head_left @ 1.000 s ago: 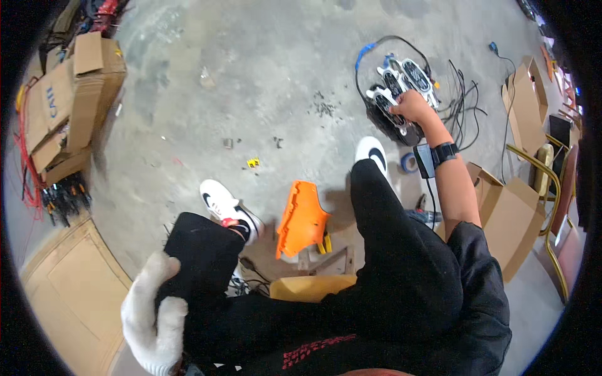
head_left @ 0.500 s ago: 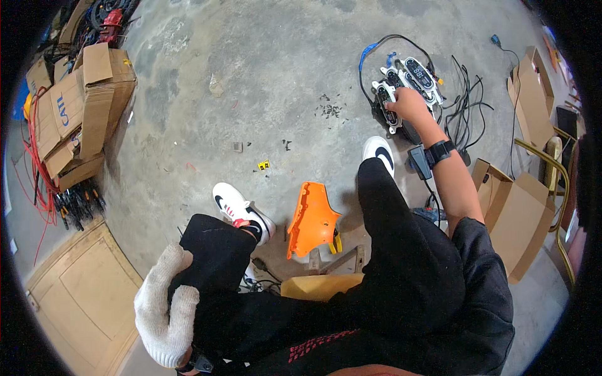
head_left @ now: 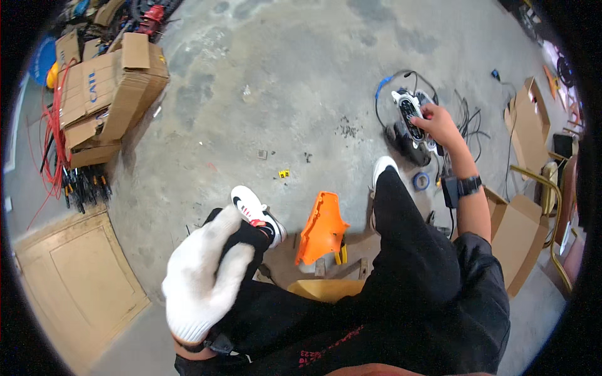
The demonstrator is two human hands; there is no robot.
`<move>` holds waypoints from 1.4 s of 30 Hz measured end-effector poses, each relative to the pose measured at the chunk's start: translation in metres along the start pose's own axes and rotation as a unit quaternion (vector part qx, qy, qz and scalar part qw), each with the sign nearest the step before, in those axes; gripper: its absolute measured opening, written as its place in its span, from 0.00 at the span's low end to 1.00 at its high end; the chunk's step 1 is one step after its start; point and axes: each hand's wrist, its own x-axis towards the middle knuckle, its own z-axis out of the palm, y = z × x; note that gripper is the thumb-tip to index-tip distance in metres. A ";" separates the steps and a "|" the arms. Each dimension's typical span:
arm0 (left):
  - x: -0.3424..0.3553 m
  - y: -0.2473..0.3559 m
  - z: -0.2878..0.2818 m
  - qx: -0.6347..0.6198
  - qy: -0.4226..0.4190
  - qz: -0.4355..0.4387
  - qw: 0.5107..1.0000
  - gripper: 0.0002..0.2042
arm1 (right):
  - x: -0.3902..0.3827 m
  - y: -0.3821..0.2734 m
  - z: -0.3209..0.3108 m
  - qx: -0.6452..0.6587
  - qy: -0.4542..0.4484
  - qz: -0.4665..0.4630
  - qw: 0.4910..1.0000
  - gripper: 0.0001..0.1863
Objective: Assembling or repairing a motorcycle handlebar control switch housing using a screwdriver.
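My bare right hand (head_left: 441,130) grips the edge of an oval display panel (head_left: 411,113) with a dark face and a white frame. Behind it, more white-framed parts are mostly hidden by the panel and my hand. A black cable with a blue section (head_left: 380,91) loops around this pile, and a dark bundle (head_left: 404,145) lies just below it. My left hand (head_left: 204,276), in a white knitted glove, is raised above my left leg. Its thumb and fingers are apart, with nothing between them. An orange plastic shell (head_left: 323,229) stands between my feet.
A roll of blue tape (head_left: 421,181) lies beside my right shoe. Small dark screws or scraps (head_left: 347,130) and a yellow piece (head_left: 284,173) are on the concrete floor. Black cables (head_left: 471,122) and open cardboard boxes (head_left: 515,235) are at right; a large carton (head_left: 116,88) stands at left.
My right hand now has one panel tilted up from the pile. My gloved left hand has come up and to the right. The whole view has shifted slightly.
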 end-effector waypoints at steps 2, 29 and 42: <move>-0.010 0.003 -0.006 -0.019 -0.034 0.010 0.999 0.18 | -0.032 -0.045 -0.037 -0.002 0.035 -0.040 0.999 0.18; 0.003 -0.027 -0.007 -0.627 0.157 0.144 0.749 0.25 | -0.223 -0.313 0.030 0.317 -0.088 -0.108 0.938 0.19; 0.037 0.002 0.023 -0.569 0.159 0.018 0.807 0.17 | -0.208 -0.305 0.047 0.336 -0.142 -0.165 0.916 0.21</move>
